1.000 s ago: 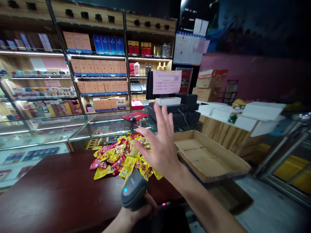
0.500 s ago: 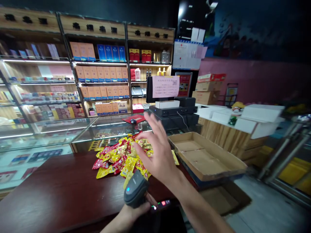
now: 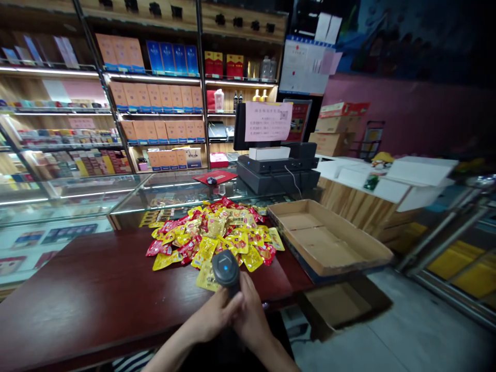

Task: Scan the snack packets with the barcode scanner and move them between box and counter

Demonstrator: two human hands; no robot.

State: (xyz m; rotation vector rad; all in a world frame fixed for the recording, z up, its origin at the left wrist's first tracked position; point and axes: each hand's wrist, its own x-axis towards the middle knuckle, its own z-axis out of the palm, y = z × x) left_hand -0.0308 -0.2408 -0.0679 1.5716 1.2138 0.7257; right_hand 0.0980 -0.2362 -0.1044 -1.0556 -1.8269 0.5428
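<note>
A dark grey handheld barcode scanner stands upright over the near edge of the counter, a small blue light showing on its head. My left hand is closed round its grip from the left. From the other side my right hand wraps the same grip, its fingers against the left hand; the lower grip is hidden. Just beyond the scanner lies a heap of small yellow and red snack packets. One pale gold packet lies at the heap's near side, partly behind the scanner.
On the right, a shallow cardboard box sits beside the dark red wooden counter, with another box lower down. A monitor and black till stand behind the packets. Glass cases and stocked shelves line the back.
My right hand, earlier raised open above the packets, has come down and closed on the scanner's grip beside my left hand. The scanner has turned more upright and shifted slightly right.
</note>
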